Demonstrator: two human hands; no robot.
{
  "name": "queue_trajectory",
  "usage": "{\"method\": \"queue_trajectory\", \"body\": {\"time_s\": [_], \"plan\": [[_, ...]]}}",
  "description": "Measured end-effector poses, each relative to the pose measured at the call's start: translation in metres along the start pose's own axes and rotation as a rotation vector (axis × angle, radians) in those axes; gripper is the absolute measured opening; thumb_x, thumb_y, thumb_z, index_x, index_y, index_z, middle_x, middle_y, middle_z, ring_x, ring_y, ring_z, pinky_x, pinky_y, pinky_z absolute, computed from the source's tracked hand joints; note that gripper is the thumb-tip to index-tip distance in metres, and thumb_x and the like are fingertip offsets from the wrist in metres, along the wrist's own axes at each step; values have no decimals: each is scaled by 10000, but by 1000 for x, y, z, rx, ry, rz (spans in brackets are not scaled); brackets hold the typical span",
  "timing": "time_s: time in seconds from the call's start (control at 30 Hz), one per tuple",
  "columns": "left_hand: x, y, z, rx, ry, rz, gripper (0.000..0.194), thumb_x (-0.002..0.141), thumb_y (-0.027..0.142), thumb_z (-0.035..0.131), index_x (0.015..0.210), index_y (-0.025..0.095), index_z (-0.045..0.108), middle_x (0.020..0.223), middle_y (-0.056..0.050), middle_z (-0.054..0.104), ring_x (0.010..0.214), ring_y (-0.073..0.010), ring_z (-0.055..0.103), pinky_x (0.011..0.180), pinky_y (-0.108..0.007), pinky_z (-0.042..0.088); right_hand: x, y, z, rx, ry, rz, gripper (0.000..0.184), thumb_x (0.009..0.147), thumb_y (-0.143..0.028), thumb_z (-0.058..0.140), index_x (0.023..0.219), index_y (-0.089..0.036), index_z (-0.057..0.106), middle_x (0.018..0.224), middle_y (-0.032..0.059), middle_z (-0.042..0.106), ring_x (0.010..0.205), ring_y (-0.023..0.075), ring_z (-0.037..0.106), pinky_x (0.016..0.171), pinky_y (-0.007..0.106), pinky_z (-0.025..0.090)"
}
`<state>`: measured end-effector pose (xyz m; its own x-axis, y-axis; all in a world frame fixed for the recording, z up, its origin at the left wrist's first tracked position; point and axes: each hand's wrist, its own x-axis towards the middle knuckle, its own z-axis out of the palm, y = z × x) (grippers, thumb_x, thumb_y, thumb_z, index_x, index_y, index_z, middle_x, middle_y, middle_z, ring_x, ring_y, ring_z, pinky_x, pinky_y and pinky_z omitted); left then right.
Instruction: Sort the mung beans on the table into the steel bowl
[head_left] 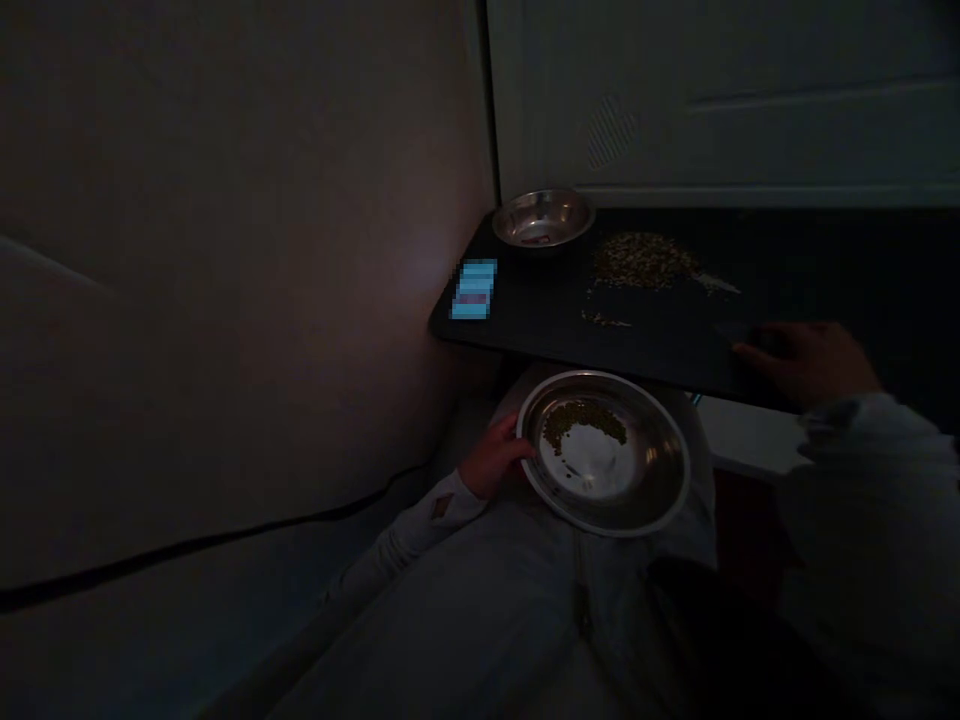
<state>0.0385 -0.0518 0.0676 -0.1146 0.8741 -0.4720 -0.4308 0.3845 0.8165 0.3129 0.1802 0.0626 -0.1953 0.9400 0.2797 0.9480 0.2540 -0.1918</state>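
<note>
My left hand [495, 457] grips the left rim of a shiny metal bowl [664, 465] that rests on my lap. Small greenish-brown grains or seeds [581, 422] lie in a curved band along the bowl's far inner side. Over the right part of the dark table, my right hand [814, 360] is curled, thumb toward the left. A faint dark, flat shape shows at its fingertips, too dim to name. Farther back on the table lies a spread pile of mixed pale and brown grains [645, 260], with a thin trail of grains [606, 320] in front of it.
A second metal bowl [544, 220] stands at the table's back left corner with something small and reddish inside. Near the left edge lies a lit phone [474, 290]. Walls border the black table [525, 325] at the left and back. A dark cable [300, 520] runs along the left wall.
</note>
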Motion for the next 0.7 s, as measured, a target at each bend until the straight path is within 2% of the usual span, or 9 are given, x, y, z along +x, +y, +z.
{"method": "queue_trajectory", "body": {"time_s": [0.07,0.13,0.23,0.43,0.53,0.7], "plan": [[0,0,-1,6,4,-2,492,497,74,535,971,206,547,771,3,601,650,-144,516,567,-257,386,-16,-8,-5,-76,9,-51,344,689,-364,469,988,-222,564,1054,140,532,954,243,475,717,379,356],[-1,0,-1,9,-3,0,472,495,75,535,949,204,556,759,3,601,641,-142,514,560,-255,386,-31,-15,-9,-82,17,-56,357,712,-358,410,1040,-272,520,1115,107,502,1020,261,431,740,419,347],[-2,4,0,-1,-9,-1,471,501,79,527,953,212,552,737,7,602,623,-142,516,555,-258,391,-46,-19,-11,-85,28,-63,373,719,-398,355,1052,-310,497,1147,67,485,1026,277,424,743,448,355],[-3,9,2,-13,7,20,453,510,73,529,942,207,560,875,-15,610,754,-174,537,634,-276,410,-57,-15,-11,17,38,-187,376,744,-405,344,1017,-222,527,1095,97,520,1017,234,451,796,397,363],[-3,9,4,-13,26,5,466,530,85,531,981,206,541,888,-24,613,799,-195,541,643,-288,416,-60,-17,-11,51,75,-153,364,752,-376,353,1054,-232,498,1083,83,527,1019,244,448,818,437,333],[-3,9,8,-33,33,-39,448,543,88,536,978,194,537,857,-23,626,762,-191,560,632,-288,423,-62,-23,-10,17,144,-95,387,749,-351,373,1092,-199,468,1145,114,473,1059,250,414,820,423,320]]}}
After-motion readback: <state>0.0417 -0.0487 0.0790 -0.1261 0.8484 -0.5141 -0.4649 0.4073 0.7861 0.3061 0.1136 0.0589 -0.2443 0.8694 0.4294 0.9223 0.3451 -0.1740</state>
